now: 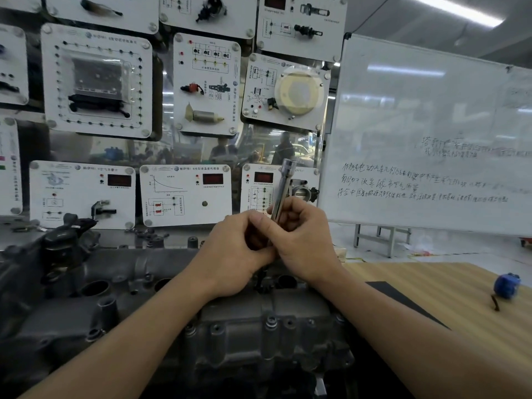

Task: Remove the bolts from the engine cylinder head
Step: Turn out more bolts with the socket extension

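The grey engine cylinder head lies across the bench in front of me, with round bores and several bolts along its near side. A chrome socket extension bar stands nearly upright above it, its square-drive end at the top. My right hand grips the bar's lower shaft. My left hand curls round the bar's bottom end, touching the right hand. Beneath the hands a dark bolt or stud rises from the head; the bar's lower tip is hidden by my fingers.
A wooden table with a black mat and a blue tape measure lies to the right. Training panels stand behind the engine, and a whiteboard stands at the right.
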Available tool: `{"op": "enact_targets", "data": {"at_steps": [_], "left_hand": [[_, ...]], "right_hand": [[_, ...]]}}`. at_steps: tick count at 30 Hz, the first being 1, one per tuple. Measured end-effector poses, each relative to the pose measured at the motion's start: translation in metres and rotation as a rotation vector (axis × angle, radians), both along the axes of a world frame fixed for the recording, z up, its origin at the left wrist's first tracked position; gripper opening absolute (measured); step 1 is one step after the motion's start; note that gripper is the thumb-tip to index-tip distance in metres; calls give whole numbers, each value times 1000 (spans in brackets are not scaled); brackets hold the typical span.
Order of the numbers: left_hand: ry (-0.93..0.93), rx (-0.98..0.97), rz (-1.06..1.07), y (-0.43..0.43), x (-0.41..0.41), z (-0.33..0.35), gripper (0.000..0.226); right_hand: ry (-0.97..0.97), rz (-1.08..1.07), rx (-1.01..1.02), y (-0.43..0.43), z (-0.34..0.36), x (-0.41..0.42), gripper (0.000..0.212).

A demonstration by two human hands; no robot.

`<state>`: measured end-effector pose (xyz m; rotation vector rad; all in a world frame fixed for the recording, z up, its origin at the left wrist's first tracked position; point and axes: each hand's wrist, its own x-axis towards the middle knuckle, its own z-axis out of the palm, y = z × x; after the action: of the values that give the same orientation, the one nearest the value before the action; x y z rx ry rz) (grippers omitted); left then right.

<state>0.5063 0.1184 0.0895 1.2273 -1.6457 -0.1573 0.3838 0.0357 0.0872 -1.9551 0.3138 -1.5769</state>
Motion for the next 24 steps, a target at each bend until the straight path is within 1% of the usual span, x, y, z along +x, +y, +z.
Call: {"op": "enact_targets", "data": {"at_steps": [4,8,9,11,13,14,16,18,20,22,24], "left_hand": [[17,21,56,-2,0,2,22],[73,79,29,-1,2,2,30],[99,100,28,-2,3,3,32],[221,140,11,-4,5,3,31],[337,181,-75,-5,6,2,34],[348,199,-123,-4,7,2,37],[305,215,-195,-1,6,2,34],[241,195,-171,0,6,2,24],[222,170,-110,0,7,2,17],[206,142,-56,-2,7,1,11],[178,103,-29,-2,6,2,14]], "right_hand": [[-3,-97,-73,-3,3,2,32],[-13,-136,-141,-4,3,9,30],[-13,-139,-172,-4,3,10,28],[-9,-141,-227,-5,2,9,27],[1,-126,-246,-5,2,6,29],[11,-117,-244,-5,1,6,30],[39,-105,-225,-6,1,5,32],[46,-76,-186,-5,0,5,34],[38,-45,-150,-3,2,5,36],[40,-45,-133,-2,3,5,30],[22,-55,-93,-2,3,5,22]]}}
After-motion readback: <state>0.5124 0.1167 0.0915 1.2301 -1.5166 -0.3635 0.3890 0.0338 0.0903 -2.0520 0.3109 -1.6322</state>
